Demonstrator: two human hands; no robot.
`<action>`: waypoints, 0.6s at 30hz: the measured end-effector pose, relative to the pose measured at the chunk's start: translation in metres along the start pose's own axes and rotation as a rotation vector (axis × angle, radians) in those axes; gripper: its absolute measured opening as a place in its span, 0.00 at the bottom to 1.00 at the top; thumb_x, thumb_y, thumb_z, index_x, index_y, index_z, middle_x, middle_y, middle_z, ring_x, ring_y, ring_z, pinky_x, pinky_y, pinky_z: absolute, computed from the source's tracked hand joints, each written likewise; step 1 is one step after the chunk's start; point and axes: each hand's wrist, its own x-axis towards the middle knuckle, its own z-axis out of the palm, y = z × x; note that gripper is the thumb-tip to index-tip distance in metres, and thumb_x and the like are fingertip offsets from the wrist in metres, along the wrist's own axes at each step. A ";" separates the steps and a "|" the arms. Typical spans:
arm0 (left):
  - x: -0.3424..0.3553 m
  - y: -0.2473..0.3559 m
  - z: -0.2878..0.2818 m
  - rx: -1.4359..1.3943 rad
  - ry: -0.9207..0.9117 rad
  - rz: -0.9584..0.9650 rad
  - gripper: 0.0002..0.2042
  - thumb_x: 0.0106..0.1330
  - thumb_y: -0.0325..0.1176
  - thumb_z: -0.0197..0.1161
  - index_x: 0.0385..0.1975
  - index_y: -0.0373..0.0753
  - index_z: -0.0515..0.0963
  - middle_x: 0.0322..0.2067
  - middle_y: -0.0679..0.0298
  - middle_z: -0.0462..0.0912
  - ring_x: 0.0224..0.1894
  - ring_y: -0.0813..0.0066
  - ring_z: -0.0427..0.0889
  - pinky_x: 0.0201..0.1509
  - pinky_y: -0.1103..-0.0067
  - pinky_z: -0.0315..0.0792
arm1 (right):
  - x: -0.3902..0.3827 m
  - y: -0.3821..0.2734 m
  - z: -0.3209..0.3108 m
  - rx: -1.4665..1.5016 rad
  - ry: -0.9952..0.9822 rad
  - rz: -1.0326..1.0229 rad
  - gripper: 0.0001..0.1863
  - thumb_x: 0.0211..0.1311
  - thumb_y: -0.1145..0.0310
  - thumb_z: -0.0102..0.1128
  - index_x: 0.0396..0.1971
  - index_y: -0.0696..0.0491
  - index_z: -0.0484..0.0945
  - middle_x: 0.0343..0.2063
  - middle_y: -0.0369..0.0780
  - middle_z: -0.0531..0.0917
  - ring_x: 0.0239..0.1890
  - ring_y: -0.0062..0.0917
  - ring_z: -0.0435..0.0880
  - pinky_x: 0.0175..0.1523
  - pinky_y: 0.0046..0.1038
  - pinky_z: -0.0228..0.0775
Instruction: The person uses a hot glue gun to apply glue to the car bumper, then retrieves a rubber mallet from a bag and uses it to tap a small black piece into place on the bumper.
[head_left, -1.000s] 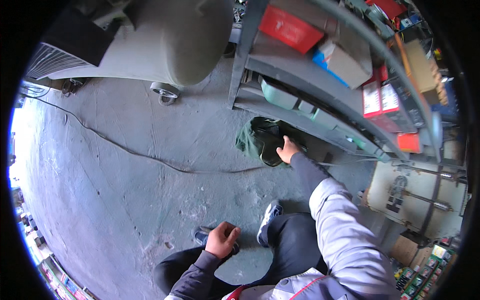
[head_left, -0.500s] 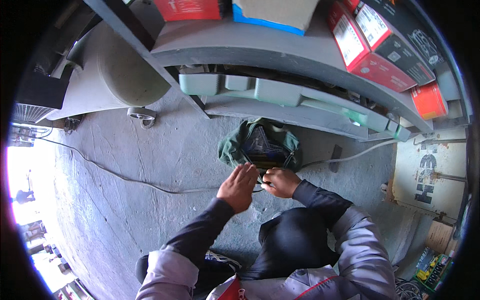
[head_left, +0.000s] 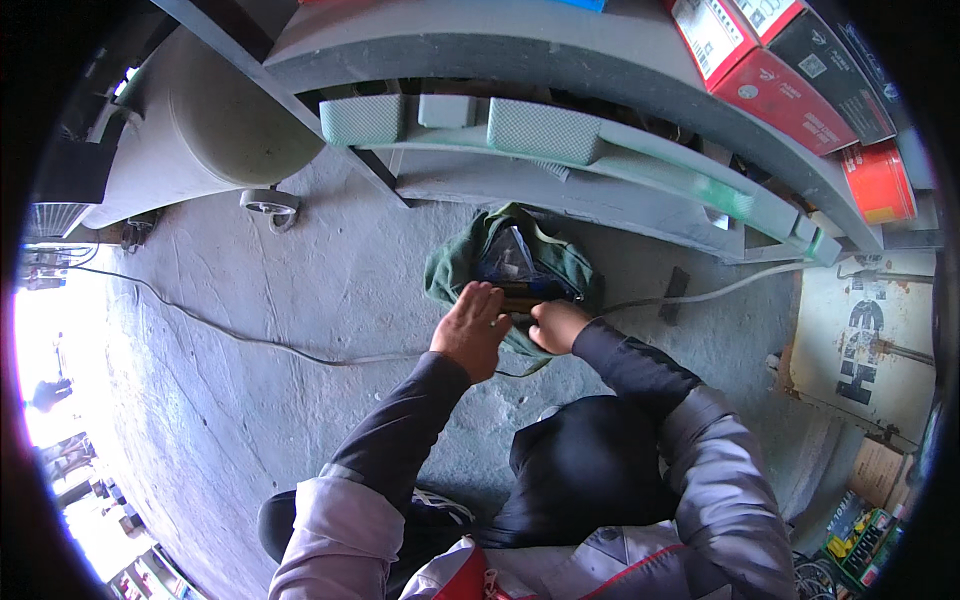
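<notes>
A green cloth bag [head_left: 455,268] lies on the floor in front of me with its mouth spread. Inside it show a clear plastic packet [head_left: 507,258] and some long dark and brownish pieces, too covered to name. My left hand [head_left: 470,330] rests over the bag's near left edge, fingers stretched out and thumb apart. At the near right edge, my right hand [head_left: 560,327] has its fingers curled in on the bag's cloth; their tips are partly hidden. A fold of green cloth hangs toward me between and below the hands.
Behind the bag stands a grey metal shelf [head_left: 560,65] with red and black boxes [head_left: 790,100] and a pale green plastic strip [head_left: 545,130]. A cable [head_left: 250,338] crosses the floor. To the left is a rounded tank [head_left: 240,120] on a caster; to the right, a worn white case [head_left: 850,330].
Both hands have moved forward to the bag's mouth, and its near side now folds down toward me. More of the contents shows. The view has shifted slightly.
</notes>
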 end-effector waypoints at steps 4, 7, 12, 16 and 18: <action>0.000 -0.011 0.004 0.048 -0.454 -0.231 0.23 0.57 0.40 0.56 0.54 0.48 0.83 0.52 0.59 0.83 0.63 0.63 0.74 0.81 0.60 0.39 | -0.004 -0.022 0.006 0.201 0.123 0.008 0.26 0.56 0.53 0.70 0.44 0.61 0.80 0.36 0.56 0.85 0.43 0.50 0.86 0.50 0.44 0.77; -0.013 -0.035 0.002 0.156 -0.474 -0.261 0.23 0.59 0.45 0.60 0.54 0.47 0.81 0.55 0.61 0.81 0.69 0.64 0.68 0.81 0.55 0.38 | 0.008 -0.025 -0.016 0.115 0.132 0.182 0.32 0.57 0.51 0.71 0.48 0.66 0.78 0.42 0.57 0.85 0.48 0.48 0.85 0.53 0.42 0.77; -0.033 -0.043 -0.002 0.099 -0.280 -0.272 0.23 0.65 0.43 0.56 0.59 0.48 0.79 0.71 0.54 0.65 0.78 0.47 0.49 0.81 0.56 0.34 | 0.013 -0.024 -0.045 -0.014 -0.029 0.335 0.26 0.56 0.56 0.69 0.47 0.62 0.82 0.48 0.55 0.84 0.50 0.47 0.85 0.55 0.42 0.78; -0.034 -0.040 -0.003 0.085 -0.219 -0.331 0.26 0.60 0.48 0.63 0.58 0.46 0.79 0.73 0.53 0.62 0.78 0.48 0.49 0.82 0.57 0.34 | -0.001 -0.034 -0.040 -0.159 0.047 0.418 0.52 0.49 0.55 0.73 0.70 0.64 0.57 0.65 0.58 0.68 0.59 0.47 0.80 0.61 0.42 0.76; -0.037 -0.035 -0.003 0.092 -0.221 -0.332 0.24 0.60 0.45 0.62 0.55 0.45 0.80 0.69 0.54 0.68 0.76 0.50 0.54 0.82 0.57 0.35 | -0.010 -0.035 -0.037 -0.183 0.004 0.408 0.54 0.50 0.52 0.75 0.71 0.62 0.55 0.68 0.57 0.64 0.65 0.48 0.73 0.65 0.44 0.70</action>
